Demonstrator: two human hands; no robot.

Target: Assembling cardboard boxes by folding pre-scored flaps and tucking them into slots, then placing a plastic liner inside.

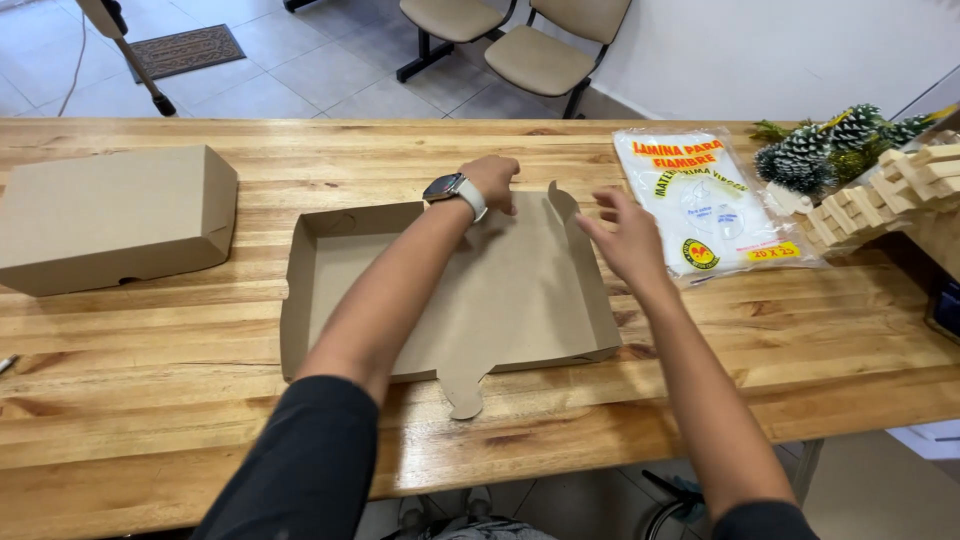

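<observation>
A flat brown cardboard box (440,290), half folded, is seen in the middle of the long wooden table (800,350). Its far wall is pressed by the left hand (492,182), with fingers curled on the edge. The right hand (625,235) is held open beside the loose rounded flap at the far right corner, and nothing is gripped by it. If the flap is pushed crookedly, the thin card could be bent or torn. The box could also be slid away.

My brown cardboard box (500,290) on honey-striped wooden table (800,340); my smartwatch (452,190), black face, white strap; plastic packet (700,200), white with red-orange lettering.
</observation>
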